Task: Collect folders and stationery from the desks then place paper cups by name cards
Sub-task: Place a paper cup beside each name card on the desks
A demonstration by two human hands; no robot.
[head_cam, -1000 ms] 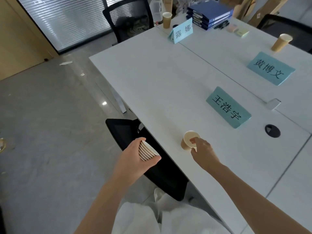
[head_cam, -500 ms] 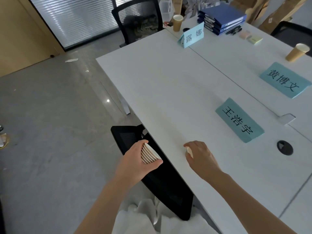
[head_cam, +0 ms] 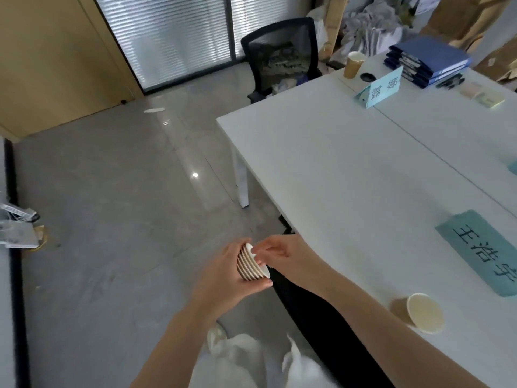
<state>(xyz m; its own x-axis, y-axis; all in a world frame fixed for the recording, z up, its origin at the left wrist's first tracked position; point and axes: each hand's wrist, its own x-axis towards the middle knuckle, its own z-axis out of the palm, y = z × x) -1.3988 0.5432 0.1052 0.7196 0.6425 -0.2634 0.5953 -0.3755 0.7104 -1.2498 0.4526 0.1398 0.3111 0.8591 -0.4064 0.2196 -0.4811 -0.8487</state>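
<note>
Head camera shows the left hand (head_cam: 223, 278) wrapped around a stack of cups (head_cam: 250, 263) beside the desk (head_cam: 349, 169); right hand (head_cam: 288, 257) fingers pinch its top rim. One cup (head_cam: 419, 313) stands on the desk near a name card (head_cam: 486, 250).

Left hand (head_cam: 223, 278) grips cup stack (head_cam: 251, 264); right hand (head_cam: 282, 257) pinches rim.

The white desk (head_cam: 349, 169) carries a paper cup (head_cam: 419, 313) at its near edge, just beside a teal name card (head_cam: 486, 250). At the far end stand a second cup (head_cam: 353, 64) and an upright name card (head_cam: 382, 89), with stacked blue folders (head_cam: 428, 61), pens (head_cam: 449, 82) and sticky notes (head_cam: 485, 96) to their right.
</note>
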